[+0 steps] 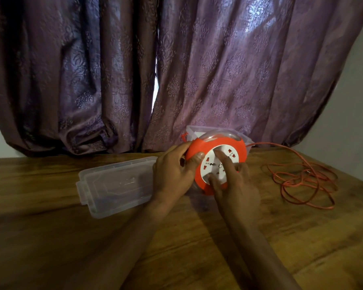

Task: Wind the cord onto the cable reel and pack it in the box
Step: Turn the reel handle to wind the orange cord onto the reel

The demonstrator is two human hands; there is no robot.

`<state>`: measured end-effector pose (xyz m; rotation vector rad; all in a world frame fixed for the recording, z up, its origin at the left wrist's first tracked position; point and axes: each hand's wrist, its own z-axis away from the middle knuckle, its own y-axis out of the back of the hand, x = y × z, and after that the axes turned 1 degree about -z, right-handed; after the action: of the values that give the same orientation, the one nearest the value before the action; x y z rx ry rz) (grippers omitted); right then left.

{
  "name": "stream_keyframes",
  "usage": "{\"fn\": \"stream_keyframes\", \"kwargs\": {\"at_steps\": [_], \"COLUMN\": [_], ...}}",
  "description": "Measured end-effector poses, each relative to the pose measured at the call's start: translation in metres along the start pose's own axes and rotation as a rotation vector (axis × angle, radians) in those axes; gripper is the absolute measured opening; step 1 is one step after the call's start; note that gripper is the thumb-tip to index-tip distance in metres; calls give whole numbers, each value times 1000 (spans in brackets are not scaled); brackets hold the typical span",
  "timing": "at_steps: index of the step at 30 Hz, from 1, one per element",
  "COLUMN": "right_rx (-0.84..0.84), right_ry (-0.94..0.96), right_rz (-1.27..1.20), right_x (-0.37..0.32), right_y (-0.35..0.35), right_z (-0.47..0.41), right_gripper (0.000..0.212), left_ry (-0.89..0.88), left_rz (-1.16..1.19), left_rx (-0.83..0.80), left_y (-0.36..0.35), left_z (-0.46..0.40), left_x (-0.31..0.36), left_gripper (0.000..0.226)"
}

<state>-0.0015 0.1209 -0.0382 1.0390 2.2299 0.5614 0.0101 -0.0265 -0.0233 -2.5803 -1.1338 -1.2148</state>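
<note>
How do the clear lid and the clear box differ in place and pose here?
The lid lies flat on the table, left of the cable reel, in full view. The box sits behind the reel by the curtain, mostly hidden. Both are clear plastic.

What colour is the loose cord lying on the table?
Orange-red, like the reel's rim; the cord shows clearly in the head view.

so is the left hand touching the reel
Touching: the head view shows the left hand gripping the orange rim of the cable reel, thumb on its front.
</note>
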Motion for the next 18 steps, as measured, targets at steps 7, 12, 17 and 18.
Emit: {"fn": "stream_keyframes", "kwargs": {"at_steps": [7,12,17,18], "right_rx": [92,113,130,129], "right_ry": [-180,-334,-389,-388], "right_rz": [-156,-320,-389,-409], "right_x": [-2,-1,2,2], "right_y": [1,1,-4,-4], "right_z": [-2,0,-2,-2], "right_gripper": [61,57,46,44], "left_ry": [-10,-29,-38,-41], "left_rz": [-29,-71,-82,-84], "left_rx": [-28,-45,-50,-46], "left_y": [-1,-4,-6,-6], "left_z": [3,6,8,7], "left_x": [-1,0,-2,-2], "left_gripper": [59,60,58,57]}}
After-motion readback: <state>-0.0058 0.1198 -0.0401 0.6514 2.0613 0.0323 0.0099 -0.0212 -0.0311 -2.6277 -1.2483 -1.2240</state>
